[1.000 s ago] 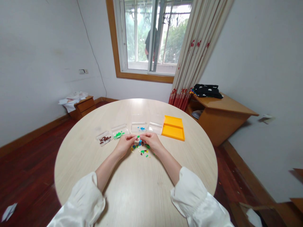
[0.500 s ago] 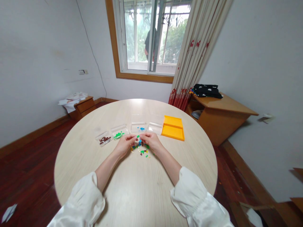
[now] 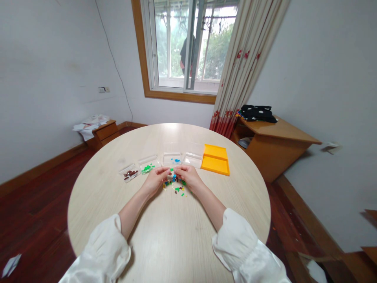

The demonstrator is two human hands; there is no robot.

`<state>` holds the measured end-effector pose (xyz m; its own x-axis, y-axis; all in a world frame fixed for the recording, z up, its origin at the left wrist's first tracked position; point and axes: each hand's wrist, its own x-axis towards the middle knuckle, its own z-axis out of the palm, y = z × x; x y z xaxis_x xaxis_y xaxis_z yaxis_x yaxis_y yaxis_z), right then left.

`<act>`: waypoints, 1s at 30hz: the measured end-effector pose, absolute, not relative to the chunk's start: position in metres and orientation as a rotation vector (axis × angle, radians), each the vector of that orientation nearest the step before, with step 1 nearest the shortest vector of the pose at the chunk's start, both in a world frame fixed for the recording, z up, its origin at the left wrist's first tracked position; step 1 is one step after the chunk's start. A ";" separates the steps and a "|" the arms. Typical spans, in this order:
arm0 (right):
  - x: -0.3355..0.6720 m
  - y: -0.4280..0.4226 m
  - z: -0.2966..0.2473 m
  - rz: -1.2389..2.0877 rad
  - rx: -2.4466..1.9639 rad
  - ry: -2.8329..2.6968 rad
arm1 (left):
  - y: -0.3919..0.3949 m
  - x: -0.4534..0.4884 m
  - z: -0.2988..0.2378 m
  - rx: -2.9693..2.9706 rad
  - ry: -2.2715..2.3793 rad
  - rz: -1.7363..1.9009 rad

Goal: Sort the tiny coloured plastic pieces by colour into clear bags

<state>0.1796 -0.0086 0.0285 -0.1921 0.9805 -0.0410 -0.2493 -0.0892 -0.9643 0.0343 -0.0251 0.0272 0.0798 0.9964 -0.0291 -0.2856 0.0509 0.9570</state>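
Over a loose pile of small plastic pieces [image 3: 179, 189] in brown, green, blue and yellow, my two hands meet, fingertips almost touching. A small green piece [image 3: 172, 169] shows between them. My left hand [image 3: 155, 181] is closed in a pinch at the piece's left side. From the right, my right hand [image 3: 189, 177] pinches it too. The fingers partly hide the pile, and the exact kind of piece is too small to make out. Just left of my left hand lies a clear box [image 3: 139, 163] with green pieces.
Another clear box [image 3: 121, 173] holds brown pieces at the left. A third clear box [image 3: 165, 160] has blue pieces. Beside it are a clear box [image 3: 193, 160] and an open yellow case [image 3: 215, 164]. All stand on a round table [image 3: 165, 236]. A wooden desk [image 3: 282, 135] stands at the right.
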 end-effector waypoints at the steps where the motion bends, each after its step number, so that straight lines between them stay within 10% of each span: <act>1: 0.179 -0.009 0.028 1.505 -0.967 -1.107 | -0.026 0.035 0.028 0.989 0.961 1.250; 30: 0.178 -0.010 0.030 1.480 -0.941 -1.146 | -0.026 0.034 0.030 0.993 0.937 1.268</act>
